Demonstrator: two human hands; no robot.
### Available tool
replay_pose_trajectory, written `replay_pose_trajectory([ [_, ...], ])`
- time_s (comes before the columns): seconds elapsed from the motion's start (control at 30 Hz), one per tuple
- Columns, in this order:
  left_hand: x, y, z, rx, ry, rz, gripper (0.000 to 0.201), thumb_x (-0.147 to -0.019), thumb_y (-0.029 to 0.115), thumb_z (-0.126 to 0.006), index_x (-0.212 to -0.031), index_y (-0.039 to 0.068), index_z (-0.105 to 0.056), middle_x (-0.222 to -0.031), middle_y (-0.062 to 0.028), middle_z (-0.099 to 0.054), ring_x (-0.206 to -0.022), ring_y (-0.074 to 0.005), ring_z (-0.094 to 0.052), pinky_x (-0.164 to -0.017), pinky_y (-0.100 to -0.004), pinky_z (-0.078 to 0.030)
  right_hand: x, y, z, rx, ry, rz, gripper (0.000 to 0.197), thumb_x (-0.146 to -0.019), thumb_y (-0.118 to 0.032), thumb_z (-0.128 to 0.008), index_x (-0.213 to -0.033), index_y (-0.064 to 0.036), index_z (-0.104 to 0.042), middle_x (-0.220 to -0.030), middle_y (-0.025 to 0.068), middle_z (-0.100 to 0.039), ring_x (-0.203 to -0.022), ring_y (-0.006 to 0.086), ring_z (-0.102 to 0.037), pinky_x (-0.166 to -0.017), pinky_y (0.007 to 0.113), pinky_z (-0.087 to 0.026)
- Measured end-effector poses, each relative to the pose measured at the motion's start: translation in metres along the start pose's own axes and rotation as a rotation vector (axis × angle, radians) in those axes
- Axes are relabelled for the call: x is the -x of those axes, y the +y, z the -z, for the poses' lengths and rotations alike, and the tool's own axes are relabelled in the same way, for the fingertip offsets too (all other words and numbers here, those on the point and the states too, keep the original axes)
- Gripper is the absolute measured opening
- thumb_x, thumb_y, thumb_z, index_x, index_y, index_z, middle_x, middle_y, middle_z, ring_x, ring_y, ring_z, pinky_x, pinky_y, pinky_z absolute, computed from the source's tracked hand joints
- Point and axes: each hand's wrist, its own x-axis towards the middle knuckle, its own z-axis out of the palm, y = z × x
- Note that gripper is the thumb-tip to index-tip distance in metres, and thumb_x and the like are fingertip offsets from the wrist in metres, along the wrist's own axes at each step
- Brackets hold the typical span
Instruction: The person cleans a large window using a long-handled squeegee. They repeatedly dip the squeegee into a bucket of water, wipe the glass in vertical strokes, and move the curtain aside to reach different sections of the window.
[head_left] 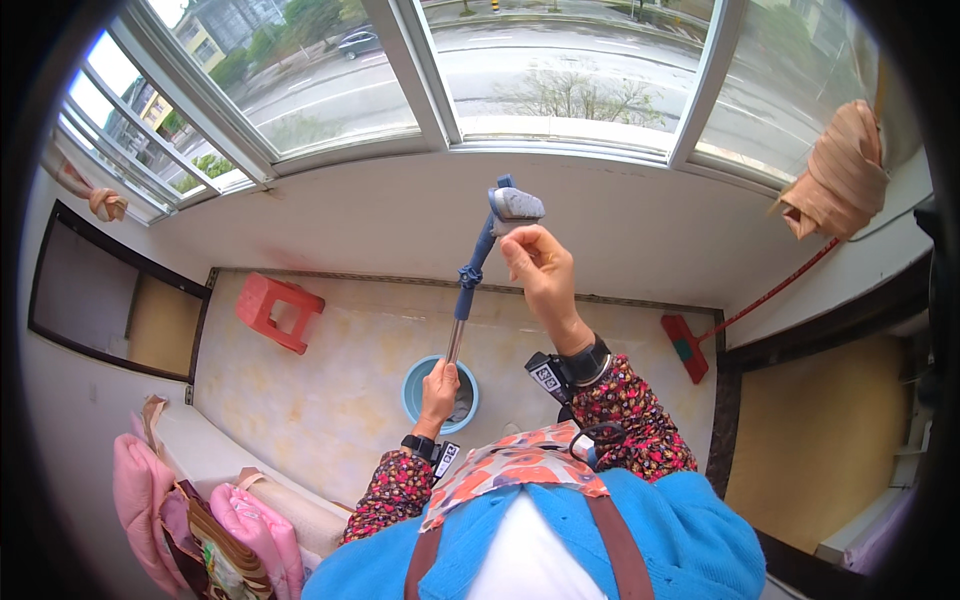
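Near one basin (pixel 413 380), left hand (pixel 438 395) grips one pole (pixel 466 302)—right hand (pixel 549 285) curled, hold unclear.

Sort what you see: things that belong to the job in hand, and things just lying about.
In the job:
long-handled tool, in the left hand, right hand at its head
blue bucket, probably

Just lying about:
red stool
red broom
pink bedding

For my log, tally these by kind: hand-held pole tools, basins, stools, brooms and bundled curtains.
Hand-held pole tool: 1
Blue basin: 1
Red stool: 1
Red broom: 1
Bundled curtains, one at the left and one at the right: 2
Total: 6
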Motion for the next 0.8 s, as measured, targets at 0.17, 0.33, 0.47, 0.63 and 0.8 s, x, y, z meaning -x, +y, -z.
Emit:
replay_pose_trajectory([
  [0.17,-0.022,0.014,-0.037,0.033,0.013,0.060,0.045,-0.096,0.042,-0.044,-0.073,0.003,-0.046,-0.054,-0.0012,-0.044,-0.050,-0.0109,-0.043,-0.046,-0.0284,-0.035,-0.032,0.010,0.032,0.503,0.053,0.465,0.022,-0.076,-0.010,-0.075,-0.089,-0.0046,-0.059,-0.086,0.0059,-0.059,-0.070,0.0154,-0.057,-0.060,0.025,-0.047],
  [0.33,-0.043,0.024,-0.084,0.052,0.046,0.074,0.047,-0.095,0.045,-0.044,-0.073,0.004,-0.047,-0.055,-0.0016,-0.045,-0.051,-0.0105,-0.043,-0.047,-0.0273,-0.036,-0.085,0.020,0.066,0.688,0.102,0.662,0.025,-0.071,-0.008,-0.077,-0.087,-0.0073,-0.058,-0.083,0.0059,-0.058,-0.074,0.0207,-0.058,-0.061,0.030,-0.049],
  [0.47,-0.053,0.030,-0.108,0.076,0.075,0.100,0.048,-0.095,0.046,-0.043,-0.072,0.005,-0.047,-0.055,-0.0008,-0.045,-0.051,-0.0103,-0.043,-0.047,-0.0267,-0.035,-0.113,0.021,0.083,0.760,0.035,0.883,0.023,-0.070,-0.004,-0.075,-0.088,-0.0088,-0.061,-0.082,0.0035,-0.058,-0.072,0.0197,-0.059,-0.061,0.031,-0.050],
  [0.63,-0.067,0.033,-0.114,0.116,0.089,0.150,0.046,-0.096,0.045,-0.043,-0.072,0.006,-0.047,-0.056,0.0001,-0.046,-0.049,-0.0090,-0.043,-0.045,-0.0252,-0.033,-0.134,0.021,0.092,0.711,-0.058,0.902,0.020,-0.073,0.000,-0.071,-0.090,-0.0070,-0.064,-0.080,0.0039,-0.060,-0.070,0.0196,-0.060,-0.063,0.030,-0.051],
  [0.8,-0.085,0.028,-0.092,0.302,0.027,0.276,0.041,-0.096,0.044,-0.042,-0.074,0.009,-0.046,-0.056,0.0034,-0.044,-0.046,-0.0046,-0.038,-0.040,-0.0208,-0.028,-0.159,0.028,0.080,0.422,0.034,0.592,0.013,-0.080,0.000,-0.068,-0.091,-0.0018,-0.062,-0.082,0.0055,-0.062,-0.074,0.0136,-0.061,-0.067,0.024,-0.049],
])
